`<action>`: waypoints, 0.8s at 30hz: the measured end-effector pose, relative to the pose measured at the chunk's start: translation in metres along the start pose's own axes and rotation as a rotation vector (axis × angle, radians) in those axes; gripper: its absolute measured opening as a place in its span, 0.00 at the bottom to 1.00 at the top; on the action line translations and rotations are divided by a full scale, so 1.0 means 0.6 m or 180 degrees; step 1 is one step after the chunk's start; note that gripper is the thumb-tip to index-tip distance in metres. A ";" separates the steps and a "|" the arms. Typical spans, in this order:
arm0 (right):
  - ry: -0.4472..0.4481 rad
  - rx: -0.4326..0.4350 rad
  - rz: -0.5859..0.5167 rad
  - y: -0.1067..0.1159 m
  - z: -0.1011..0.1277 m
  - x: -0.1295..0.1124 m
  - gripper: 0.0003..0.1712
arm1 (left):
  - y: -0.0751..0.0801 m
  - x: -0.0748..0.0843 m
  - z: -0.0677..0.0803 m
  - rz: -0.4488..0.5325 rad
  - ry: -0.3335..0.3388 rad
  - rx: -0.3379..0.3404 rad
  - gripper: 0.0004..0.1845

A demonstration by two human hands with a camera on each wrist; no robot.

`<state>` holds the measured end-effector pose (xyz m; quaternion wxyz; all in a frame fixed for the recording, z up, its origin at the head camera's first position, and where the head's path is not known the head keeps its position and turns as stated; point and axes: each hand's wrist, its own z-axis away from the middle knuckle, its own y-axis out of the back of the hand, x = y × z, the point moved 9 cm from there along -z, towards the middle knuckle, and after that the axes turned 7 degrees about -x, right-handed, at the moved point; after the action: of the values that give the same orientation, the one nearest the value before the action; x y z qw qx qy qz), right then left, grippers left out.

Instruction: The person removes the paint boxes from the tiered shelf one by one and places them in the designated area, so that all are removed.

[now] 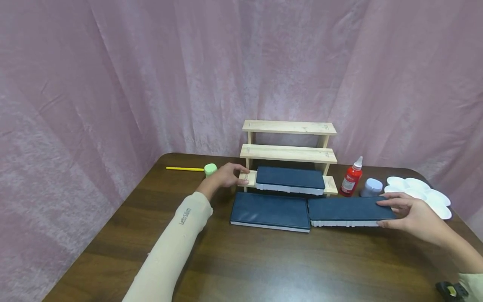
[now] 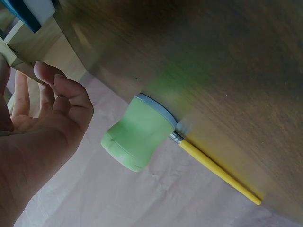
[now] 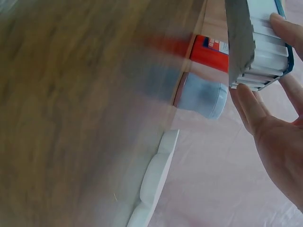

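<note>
My left hand (image 1: 226, 175) pinches the left end of the lowest board of a three-step wooden stand (image 1: 288, 152). In the left wrist view, thumb and fingers lie around that board end. On the lowest step sits a box with a dark blue top and white sides (image 1: 289, 178). A second blue-topped box (image 1: 270, 211) lies on the table before the stand. With my right hand (image 1: 415, 216) I grip the right end of a third such box (image 3: 265, 52), thumb on the near side, fingers on the far side. Its ribbed end is raised off the table.
Behind the right-hand box stand a red bottle with a white nozzle (image 1: 351, 178), a pale blue jar (image 1: 372, 187) and a white scalloped palette (image 1: 434, 197). At left are a green jar (image 2: 138, 135) and a yellow-handled brush (image 2: 220, 172). A pink curtain (image 1: 151, 84) hangs behind the table.
</note>
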<state>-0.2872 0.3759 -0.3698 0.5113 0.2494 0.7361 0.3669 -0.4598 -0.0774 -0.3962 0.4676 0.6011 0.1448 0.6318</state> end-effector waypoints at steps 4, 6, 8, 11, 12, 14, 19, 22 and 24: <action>-0.0022 -0.0076 -0.0014 -0.002 -0.005 0.002 0.32 | 0.001 -0.001 0.001 0.0032 0.0030 -0.0015 0.24; -0.0040 -0.0098 -0.0025 -0.004 -0.008 0.002 0.33 | 0.002 0.000 0.002 0.0031 0.0039 -0.0028 0.24; -0.0033 -0.0124 -0.0031 -0.006 -0.010 0.002 0.33 | 0.001 -0.001 0.002 0.0032 0.0048 -0.0042 0.24; -0.0023 -0.0141 -0.0029 -0.010 -0.013 0.004 0.33 | 0.001 -0.003 0.002 0.0015 0.0025 -0.0058 0.24; -0.0015 -0.0158 -0.0018 -0.011 -0.015 0.005 0.33 | 0.000 -0.003 0.002 0.0015 0.0013 -0.0055 0.24; -0.0009 -0.0208 -0.0022 -0.014 -0.019 0.007 0.33 | 0.001 -0.005 0.001 0.0027 -0.0011 -0.0046 0.24; -0.0045 -0.0311 -0.0018 -0.017 -0.026 0.014 0.33 | 0.004 -0.005 0.003 0.0075 -0.0009 -0.0036 0.24; -0.0074 -0.0337 0.0008 -0.017 -0.026 0.017 0.33 | 0.003 -0.001 0.004 0.0075 0.0003 -0.0041 0.24; -0.0106 -0.0365 0.0060 -0.019 -0.026 0.019 0.34 | 0.002 0.001 0.004 0.0082 0.0003 -0.0040 0.24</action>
<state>-0.3057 0.3731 -0.3824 0.5335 0.2327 0.7028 0.4090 -0.4581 -0.0786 -0.3945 0.4630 0.5996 0.1333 0.6390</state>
